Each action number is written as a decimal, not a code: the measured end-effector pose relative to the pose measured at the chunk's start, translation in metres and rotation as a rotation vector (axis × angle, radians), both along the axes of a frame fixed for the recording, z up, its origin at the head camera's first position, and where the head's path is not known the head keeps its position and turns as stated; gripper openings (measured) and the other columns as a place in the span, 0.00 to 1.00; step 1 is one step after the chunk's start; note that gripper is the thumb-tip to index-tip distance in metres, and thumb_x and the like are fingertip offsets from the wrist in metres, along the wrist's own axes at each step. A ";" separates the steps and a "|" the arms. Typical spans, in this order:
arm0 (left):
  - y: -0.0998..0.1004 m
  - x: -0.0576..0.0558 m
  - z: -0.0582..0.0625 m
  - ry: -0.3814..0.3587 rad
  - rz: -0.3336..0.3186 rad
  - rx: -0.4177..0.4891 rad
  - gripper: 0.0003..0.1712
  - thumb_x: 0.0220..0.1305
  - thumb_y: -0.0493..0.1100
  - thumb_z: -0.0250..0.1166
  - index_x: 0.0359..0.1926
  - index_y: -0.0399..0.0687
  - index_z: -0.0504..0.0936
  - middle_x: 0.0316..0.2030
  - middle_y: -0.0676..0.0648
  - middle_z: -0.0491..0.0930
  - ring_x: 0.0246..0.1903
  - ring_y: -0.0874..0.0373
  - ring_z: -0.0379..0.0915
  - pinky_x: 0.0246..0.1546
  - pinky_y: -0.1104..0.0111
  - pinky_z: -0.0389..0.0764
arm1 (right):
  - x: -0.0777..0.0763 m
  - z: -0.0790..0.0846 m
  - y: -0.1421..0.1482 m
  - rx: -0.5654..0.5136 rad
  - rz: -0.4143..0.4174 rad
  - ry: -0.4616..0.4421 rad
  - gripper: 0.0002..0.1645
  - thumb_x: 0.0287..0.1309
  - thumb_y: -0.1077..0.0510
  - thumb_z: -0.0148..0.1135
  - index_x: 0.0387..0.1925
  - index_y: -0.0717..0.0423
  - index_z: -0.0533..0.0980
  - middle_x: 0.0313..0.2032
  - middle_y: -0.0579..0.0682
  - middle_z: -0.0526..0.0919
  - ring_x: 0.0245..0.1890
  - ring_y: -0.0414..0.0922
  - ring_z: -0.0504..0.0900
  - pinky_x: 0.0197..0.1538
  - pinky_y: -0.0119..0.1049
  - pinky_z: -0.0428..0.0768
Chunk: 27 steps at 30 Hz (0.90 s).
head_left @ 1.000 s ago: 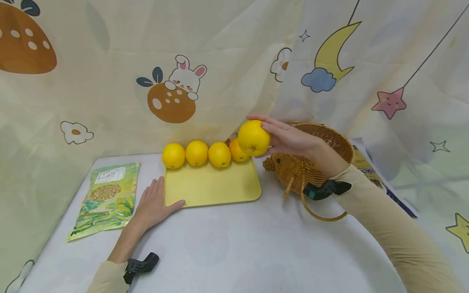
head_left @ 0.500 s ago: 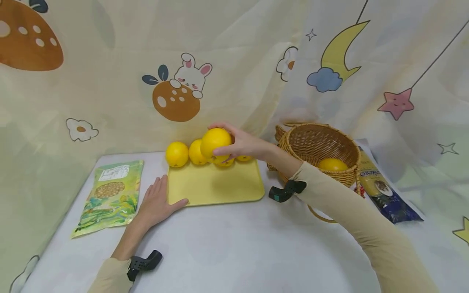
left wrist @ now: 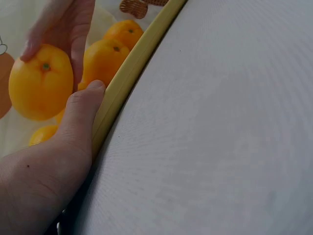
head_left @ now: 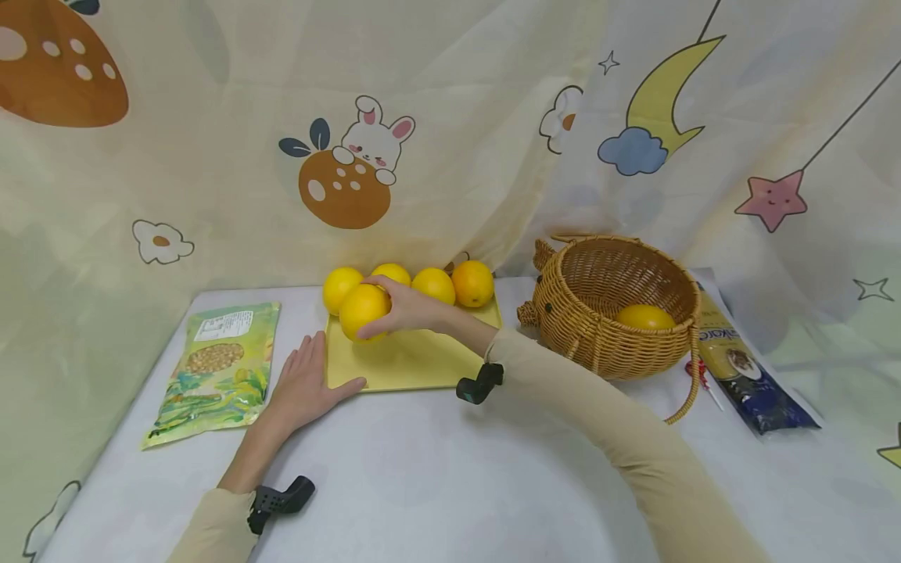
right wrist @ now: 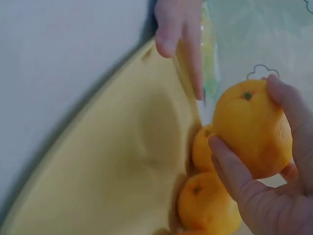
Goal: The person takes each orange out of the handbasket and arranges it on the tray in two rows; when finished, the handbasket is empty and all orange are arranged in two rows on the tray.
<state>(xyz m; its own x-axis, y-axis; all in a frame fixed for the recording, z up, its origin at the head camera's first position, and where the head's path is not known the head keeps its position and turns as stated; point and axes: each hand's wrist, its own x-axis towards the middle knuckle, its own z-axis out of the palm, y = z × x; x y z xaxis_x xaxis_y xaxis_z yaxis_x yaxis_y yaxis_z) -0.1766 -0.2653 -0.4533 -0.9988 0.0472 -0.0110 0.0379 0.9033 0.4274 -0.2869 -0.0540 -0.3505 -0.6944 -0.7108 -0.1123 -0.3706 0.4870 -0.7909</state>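
My right hand [head_left: 415, 307] grips an orange [head_left: 361, 313] above the left part of a yellow tray [head_left: 415, 366], thumb in front and fingers over the top. In the right wrist view, the held orange [right wrist: 252, 131] shows its green stem end, apart from the tray floor. Several oranges [head_left: 473, 284] stand in a row along the tray's back edge. At the tray's front left corner, my left hand [head_left: 301, 383] rests with straight fingers along the left side. Its thumb [left wrist: 80, 110] touches the front rim in the left wrist view.
A wicker basket [head_left: 598, 340] with one orange [head_left: 645, 317] inside stands to the right, its handle hanging down. Behind it lies a blue and gold packet [head_left: 749, 375]. A green bag [head_left: 214, 367] lies on the left. A printed curtain [head_left: 450, 156] closes off the back.
My right hand has carried the held orange leftward from near the basket, over the row, and lower over the tray's left part. The left hand has stayed at the tray corner.
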 end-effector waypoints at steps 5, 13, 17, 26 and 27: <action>0.003 0.003 0.002 -0.008 -0.001 0.022 0.73 0.53 0.78 0.57 0.74 0.29 0.34 0.75 0.28 0.36 0.75 0.33 0.31 0.74 0.40 0.37 | 0.003 -0.014 -0.016 0.046 0.027 0.011 0.55 0.46 0.41 0.74 0.72 0.40 0.56 0.70 0.48 0.63 0.62 0.45 0.67 0.70 0.46 0.68; 0.003 0.003 0.004 -0.016 0.013 0.030 0.72 0.53 0.77 0.58 0.73 0.26 0.37 0.75 0.27 0.32 0.75 0.32 0.28 0.74 0.40 0.37 | 0.009 -0.026 -0.034 0.056 0.018 0.032 0.54 0.49 0.42 0.73 0.73 0.42 0.55 0.70 0.50 0.65 0.62 0.45 0.69 0.70 0.44 0.67; 0.002 0.003 0.004 -0.019 0.011 0.035 0.73 0.53 0.77 0.58 0.74 0.27 0.36 0.75 0.27 0.32 0.75 0.32 0.27 0.73 0.39 0.36 | 0.013 -0.030 -0.040 0.063 0.004 0.022 0.55 0.50 0.43 0.72 0.74 0.40 0.54 0.70 0.50 0.66 0.63 0.45 0.69 0.71 0.42 0.66; 0.001 0.003 0.005 -0.011 0.011 0.042 0.72 0.53 0.77 0.58 0.74 0.29 0.34 0.74 0.26 0.31 0.74 0.30 0.26 0.73 0.38 0.34 | 0.021 -0.035 -0.053 0.049 -0.044 0.060 0.53 0.55 0.42 0.68 0.76 0.37 0.50 0.72 0.54 0.61 0.69 0.51 0.63 0.74 0.47 0.62; 0.001 0.003 0.005 -0.012 0.012 0.043 0.72 0.53 0.77 0.58 0.74 0.29 0.33 0.74 0.26 0.31 0.74 0.30 0.26 0.73 0.38 0.34 | 0.022 -0.036 -0.054 0.043 -0.047 0.060 0.53 0.55 0.42 0.68 0.76 0.37 0.50 0.73 0.54 0.61 0.69 0.50 0.63 0.74 0.47 0.62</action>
<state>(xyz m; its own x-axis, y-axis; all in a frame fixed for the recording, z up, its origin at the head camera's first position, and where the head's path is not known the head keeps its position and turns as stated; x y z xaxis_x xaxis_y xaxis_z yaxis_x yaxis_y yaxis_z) -0.1733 -0.2645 -0.4483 -0.9991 0.0363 -0.0215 0.0221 0.8842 0.4666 -0.2652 -0.1081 -0.3860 -0.7331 -0.6729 -0.0988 -0.3929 0.5376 -0.7461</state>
